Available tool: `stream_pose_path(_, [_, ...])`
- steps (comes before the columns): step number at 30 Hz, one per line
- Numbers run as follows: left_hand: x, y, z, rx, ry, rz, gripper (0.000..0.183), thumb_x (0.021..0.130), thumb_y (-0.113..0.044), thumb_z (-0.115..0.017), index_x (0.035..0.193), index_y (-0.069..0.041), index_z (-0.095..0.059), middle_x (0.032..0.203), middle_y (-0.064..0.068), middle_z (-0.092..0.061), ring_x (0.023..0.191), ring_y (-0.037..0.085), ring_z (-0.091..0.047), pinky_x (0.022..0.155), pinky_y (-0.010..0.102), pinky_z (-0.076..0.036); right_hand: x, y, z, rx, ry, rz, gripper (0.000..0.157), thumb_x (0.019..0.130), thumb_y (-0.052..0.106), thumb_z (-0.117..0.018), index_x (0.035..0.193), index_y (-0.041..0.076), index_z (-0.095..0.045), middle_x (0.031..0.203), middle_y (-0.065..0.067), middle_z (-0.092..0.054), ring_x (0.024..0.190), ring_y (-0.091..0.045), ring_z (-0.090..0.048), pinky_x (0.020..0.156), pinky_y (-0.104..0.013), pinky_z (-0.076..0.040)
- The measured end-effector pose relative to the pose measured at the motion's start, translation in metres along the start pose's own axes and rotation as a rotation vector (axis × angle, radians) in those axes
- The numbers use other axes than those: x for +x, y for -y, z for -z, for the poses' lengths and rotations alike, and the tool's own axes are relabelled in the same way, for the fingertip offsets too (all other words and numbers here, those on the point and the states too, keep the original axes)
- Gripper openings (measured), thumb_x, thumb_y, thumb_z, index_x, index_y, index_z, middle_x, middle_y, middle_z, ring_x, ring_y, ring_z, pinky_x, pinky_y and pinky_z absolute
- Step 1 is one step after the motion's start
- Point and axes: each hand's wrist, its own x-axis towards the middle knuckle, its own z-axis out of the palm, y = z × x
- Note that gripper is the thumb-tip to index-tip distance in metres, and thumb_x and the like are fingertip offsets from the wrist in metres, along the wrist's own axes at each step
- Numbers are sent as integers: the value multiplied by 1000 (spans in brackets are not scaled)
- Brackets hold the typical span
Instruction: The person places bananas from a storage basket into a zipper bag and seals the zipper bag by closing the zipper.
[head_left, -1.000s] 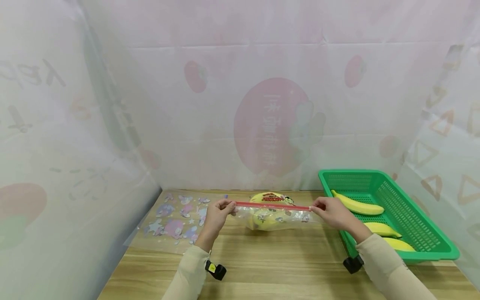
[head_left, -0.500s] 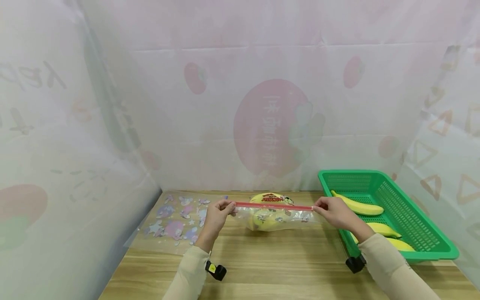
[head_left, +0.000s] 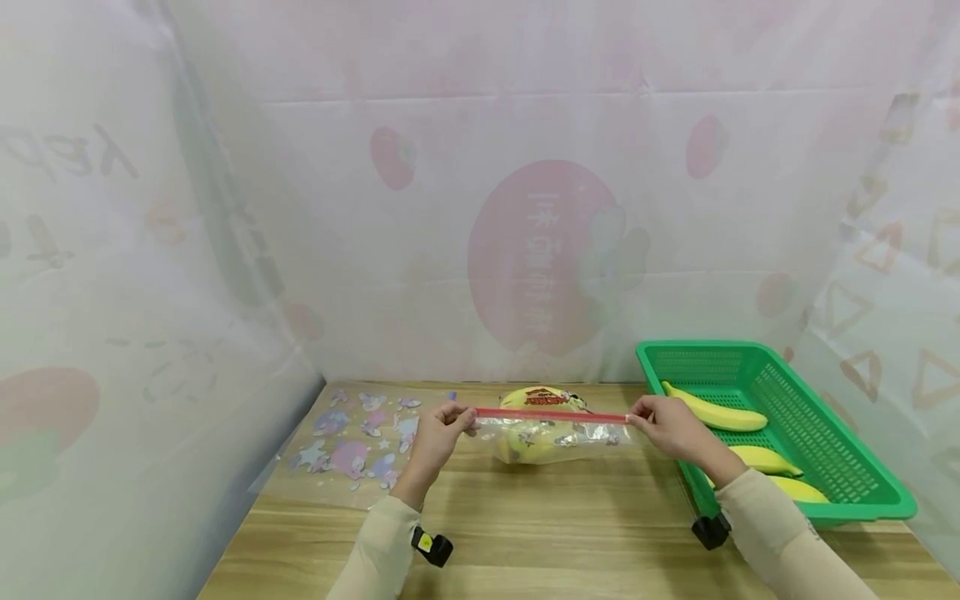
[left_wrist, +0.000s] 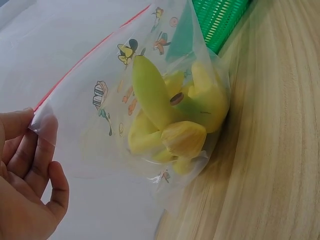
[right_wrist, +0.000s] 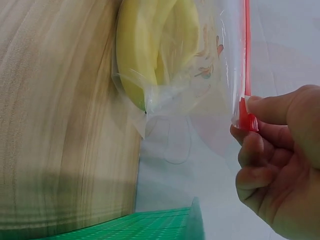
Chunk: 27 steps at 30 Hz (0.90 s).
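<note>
A clear zip bag [head_left: 600, 454] with cartoon prints and a red zip strip [head_left: 547, 415] stands on the table, its top stretched between both hands. Inside it sit several yellow bananas [left_wrist: 152, 92], their green-tinged tips showing in the left wrist view. My left hand [head_left: 435, 437] pinches the left top corner between thumb and fingers. At the opposite corner, my right hand [head_left: 675, 429] pinches the end of the strip, where a small white slider [right_wrist: 248, 102] lies at the thumb tip.
At the right stands a green plastic basket [head_left: 862, 458] with several bananas [head_left: 720, 414] in it. A flat transparent bag [head_left: 348, 458] with pastel prints lies at the table's back left. Printed white curtains [head_left: 420, 250] close off the back and sides.
My right hand has shifted slightly to the right along with its end of the strip. The left hand still grips its corner, and the bag stays almost in place.
</note>
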Motion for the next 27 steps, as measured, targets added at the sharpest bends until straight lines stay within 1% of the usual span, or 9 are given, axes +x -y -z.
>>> stream_pose_path(5, [-9,-17,-2,35,77,-1,19,94,-7,-58,96,11,-64,82,17,-68,75,24,-65,87,41,-48,1,1,-2,-10,17,-8,9,92,12,-61,87,5,-64,76,1,-60,64,-10,-51,56,-28,-45])
stream_pose_path(8, [-12,-19,-2,35,132,31,19,95,-8,-57,100,10,-63,86,16,-67,77,23,-64,85,39,-50,1,3,-2,1,32,-32,9,92,10,-61,87,3,-64,73,0,-59,60,-11,-50,53,-28,-44])
stream_pose_path(14, [-14,-16,-4,36,237,60,21,95,-11,-58,101,9,-61,88,14,-65,81,21,-61,87,51,-46,8,5,-1,-49,6,-62,8,91,7,-60,86,2,-62,72,-2,-58,59,-12,-49,53,-29,-44])
stream_pose_path(16, [-13,-14,-6,45,264,59,22,95,-11,-58,100,10,-61,87,15,-65,80,22,-61,87,49,-47,13,4,-1,-67,-2,-72,8,91,7,-60,86,2,-62,71,-1,-57,59,-13,-50,54,-30,-44])
stream_pose_path(18, [-12,-9,-8,52,296,66,22,95,-11,-57,99,10,-60,87,17,-64,80,23,-60,84,44,-48,18,3,-1,-73,-12,-82,8,92,7,-59,86,2,-62,71,-2,-57,59,-13,-50,54,-30,-45])
stream_pose_path(20, [-9,1,-12,63,318,73,23,96,-12,-56,99,11,-60,87,18,-64,79,24,-61,81,39,-49,23,2,0,-73,-21,-90,9,92,7,-59,87,1,-62,71,-2,-57,59,-14,-52,54,-31,-45])
stream_pose_path(23, [-3,16,-18,62,329,88,22,96,-14,-56,97,8,-61,86,15,-64,77,22,-61,78,37,-50,32,-1,-1,-61,-47,-108,9,92,6,-57,88,0,-62,73,-4,-58,61,-16,-53,55,-33,-46])
stream_pose_path(25, [2,25,-23,65,327,94,23,96,-17,-58,95,5,-62,84,12,-64,76,21,-62,79,42,-51,38,-5,-2,-58,-72,-123,10,93,6,-57,89,-1,-62,74,-6,-58,61,-17,-53,55,-34,-46])
stream_pose_path(27, [6,29,-28,68,322,105,23,95,-21,-59,94,2,-63,83,8,-64,75,19,-62,82,45,-50,43,-10,-4,-57,-106,-134,10,93,6,-56,89,-1,-62,74,-7,-59,61,-18,-54,54,-34,-47])
